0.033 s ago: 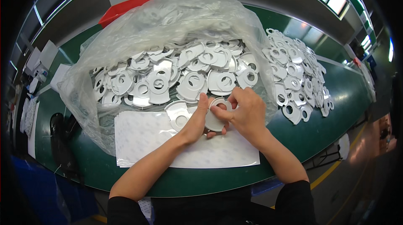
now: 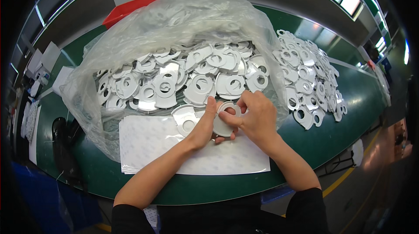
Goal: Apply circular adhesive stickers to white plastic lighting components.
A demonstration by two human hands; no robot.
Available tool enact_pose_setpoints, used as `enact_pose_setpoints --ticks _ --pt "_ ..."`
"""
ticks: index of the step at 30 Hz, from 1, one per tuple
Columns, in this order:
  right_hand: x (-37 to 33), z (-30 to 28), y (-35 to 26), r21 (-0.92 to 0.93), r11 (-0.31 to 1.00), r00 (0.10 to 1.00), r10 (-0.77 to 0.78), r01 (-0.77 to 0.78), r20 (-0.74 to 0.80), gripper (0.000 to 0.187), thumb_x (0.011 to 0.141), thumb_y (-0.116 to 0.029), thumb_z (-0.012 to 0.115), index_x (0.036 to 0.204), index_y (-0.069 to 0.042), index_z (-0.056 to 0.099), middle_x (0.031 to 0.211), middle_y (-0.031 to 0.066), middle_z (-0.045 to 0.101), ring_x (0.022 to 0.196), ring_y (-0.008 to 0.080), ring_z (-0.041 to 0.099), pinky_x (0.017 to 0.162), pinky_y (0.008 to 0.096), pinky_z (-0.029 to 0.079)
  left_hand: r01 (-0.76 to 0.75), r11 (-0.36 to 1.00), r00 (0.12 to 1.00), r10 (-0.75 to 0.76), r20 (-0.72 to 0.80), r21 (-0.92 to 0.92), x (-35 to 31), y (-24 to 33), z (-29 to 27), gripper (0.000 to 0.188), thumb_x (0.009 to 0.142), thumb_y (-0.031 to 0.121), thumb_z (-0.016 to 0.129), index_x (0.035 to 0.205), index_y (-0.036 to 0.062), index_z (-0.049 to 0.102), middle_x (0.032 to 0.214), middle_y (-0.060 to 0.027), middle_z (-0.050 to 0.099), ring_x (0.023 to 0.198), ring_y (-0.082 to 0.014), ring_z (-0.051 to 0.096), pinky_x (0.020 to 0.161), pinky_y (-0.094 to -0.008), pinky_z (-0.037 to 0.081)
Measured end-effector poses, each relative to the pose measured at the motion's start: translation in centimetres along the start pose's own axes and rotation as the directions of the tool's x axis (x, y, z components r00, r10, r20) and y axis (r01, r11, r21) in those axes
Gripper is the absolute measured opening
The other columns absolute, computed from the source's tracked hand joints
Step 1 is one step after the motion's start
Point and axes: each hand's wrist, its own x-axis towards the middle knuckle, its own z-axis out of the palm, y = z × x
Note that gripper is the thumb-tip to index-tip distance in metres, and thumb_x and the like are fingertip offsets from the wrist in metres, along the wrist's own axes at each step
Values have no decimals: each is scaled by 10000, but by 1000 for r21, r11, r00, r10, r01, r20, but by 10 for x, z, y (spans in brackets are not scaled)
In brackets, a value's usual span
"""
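Above the stack of white glossy sheets (image 2: 152, 149), my two hands hold one flat grey-white plastic part (image 2: 223, 128) with a round hole. My left hand (image 2: 203, 130) cups it from the left, thumb pointing up and fingertips showing beneath its lower edge. My right hand (image 2: 259, 118) is closed at its right side, with the thumb over the hole and the index finger bent at the rim. Whatever the right fingertips pinch at that rim is too small to make out. Just left of my left hand, a similar part (image 2: 182, 112) lies on the sheets, partly covered by that hand.
Behind the sheets, a large clear plastic bag (image 2: 209, 9) lies open with many such parts (image 2: 166, 86) inside. A loose heap of parts (image 2: 303, 73) covers the green table (image 2: 345, 135) at right. A red bin (image 2: 131, 9) stands behind; a black object (image 2: 65, 151) lies at left.
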Motion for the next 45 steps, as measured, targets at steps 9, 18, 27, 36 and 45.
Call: enact_pose_setpoints --ticks 9,18,27,36,45 --pt "4 -18 11 249 968 971 -76 17 229 279 680 -200 786 799 -24 606 707 70 587 658 183 549 582 299 444 78 989 996 -82 -29 -126 0 7 -2 843 795 800 79 1027 85 459 764 -99 590 610 -143 595 380 -201 296" --pt "-2 -4 12 377 922 993 54 -90 106 154 817 -110 644 757 26 606 643 101 623 529 135 583 503 265 449 140 964 990 -138 26 -224 3 7 -7 855 793 800 75 1046 77 457 748 -146 589 560 -193 592 354 -210 284" --pt "9 5 44 636 742 977 132 -210 168 176 849 -156 623 775 2 603 687 41 616 623 123 572 588 264 458 12 961 1000 -14 -4 -275 -5 20 5 687 910 652 244 1246 79 418 1094 -142 559 927 -192 592 646 -293 491" --pt "31 -46 99 995 -58 700 707 -83 100 205 884 -233 625 1014 -77 597 935 -33 584 707 45 474 615 187 382 -64 390 990 140 9 919 -50 111 -27 410 813 187 653 1173 28 539 1133 -103 579 1003 -233 567 845 -313 458" --pt "11 -43 14 486 874 392 -453 17 801 413 637 -282 810 888 -54 573 841 83 589 818 228 571 732 313 452 -170 44 985 36 168 985 -46 62 -43 495 597 -58 630 1081 36 586 1048 -99 578 1029 -296 482 859 -370 431"
